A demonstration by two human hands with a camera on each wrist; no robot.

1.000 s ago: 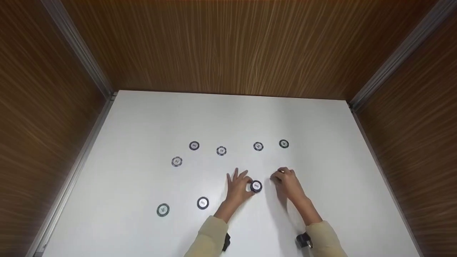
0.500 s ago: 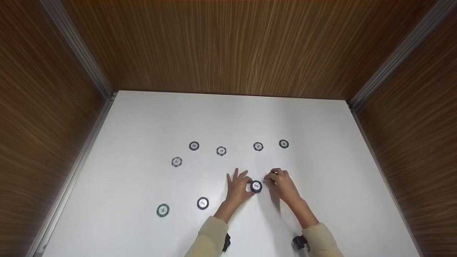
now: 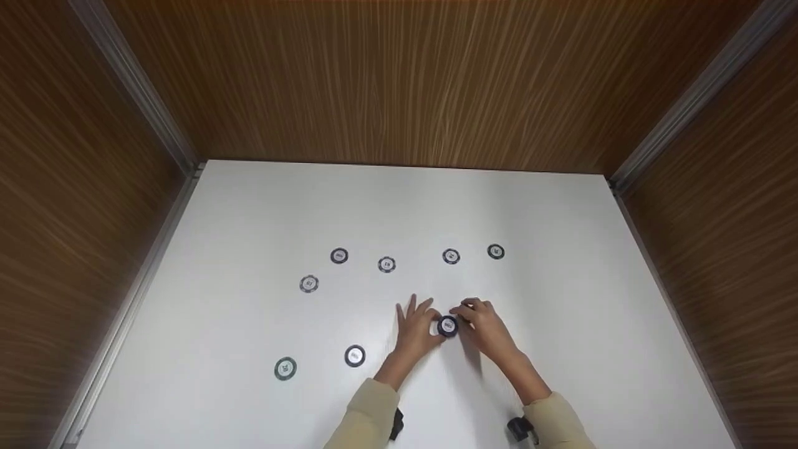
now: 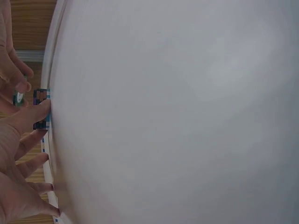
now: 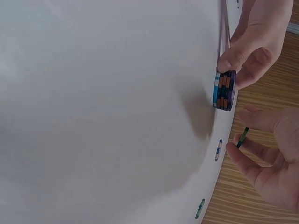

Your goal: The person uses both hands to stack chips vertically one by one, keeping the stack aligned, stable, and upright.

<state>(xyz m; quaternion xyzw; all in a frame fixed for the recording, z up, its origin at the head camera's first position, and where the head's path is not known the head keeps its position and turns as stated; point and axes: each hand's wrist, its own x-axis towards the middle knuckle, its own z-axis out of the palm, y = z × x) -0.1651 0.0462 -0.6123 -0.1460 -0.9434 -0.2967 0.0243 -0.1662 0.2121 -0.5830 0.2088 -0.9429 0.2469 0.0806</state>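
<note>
My left hand (image 3: 414, 332) grips a short stack of poker chips (image 3: 447, 326) between thumb and index finger, the other fingers spread. In the right wrist view the stack (image 5: 225, 91) stands on the white table, its edges blue, orange and purple. Just right of it and raised, my right hand (image 3: 486, 327) pinches a single green poker chip (image 5: 243, 137) by its edge. A gap separates that chip from the stack in the right wrist view. In the left wrist view the green chip (image 4: 19, 98) shows between the right hand's fingers.
Several single chips lie flat on the white table (image 3: 249, 212): a green chip (image 3: 285, 368) and a dark chip (image 3: 355, 356) at the near left. Farther back are a grey chip (image 3: 309, 284) and another green chip (image 3: 496, 251). Wood-grain panels (image 3: 399, 81) enclose the table.
My right hand has moved left with the green chip, to just beside the stack. The left hand stays in place, still gripping the stack.
</note>
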